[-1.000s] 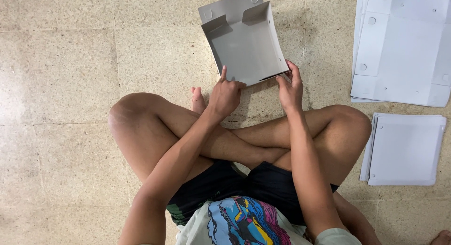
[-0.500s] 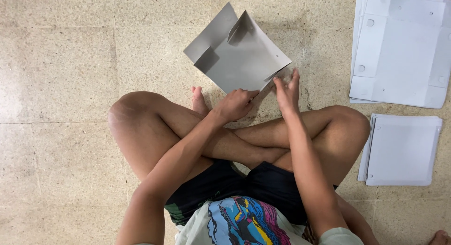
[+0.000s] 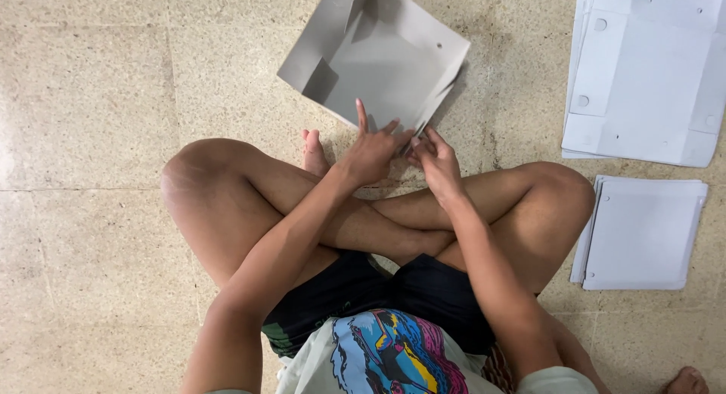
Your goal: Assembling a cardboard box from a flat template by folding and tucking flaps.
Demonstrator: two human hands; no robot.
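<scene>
- Speckled beige floor tiles (image 3: 98, 99) fill the whole background, and the person sits cross-legged right on them, knees out to both sides.
- Left hand (image 3: 372, 153) is on the near corner of a grey cardboard box blank (image 3: 378, 61). Its index finger lies straight out on the cardboard, and the thumb and the other fingers curl at the corner edge. So it's pressing and pinching that corner, though the exact grip underneath is hidden.
- Right hand (image 3: 437, 161) is just beside the left one, nearly touching it. Its fingertips are bunched together on the same corner, nipping a flap edge. How hard it's clamped I can't tell.
- Out from the fingertips, the grey blank spreads away on the floor, turned diagonally. It's half folded: one side wall stands up at the far left and another flap is raised at the far end. A small hole shows near its right edge.
- Just below the hands are the crossed shins, and a bare foot (image 3: 314, 153) pokes out to the left of the left hand.
- Well off to the right of the right hand, a stack of flat white blanks (image 3: 650, 76) lies on the tiles.
- Nearer the right knee there's a second, smaller white stack (image 3: 643, 235), not touching the first one.
</scene>
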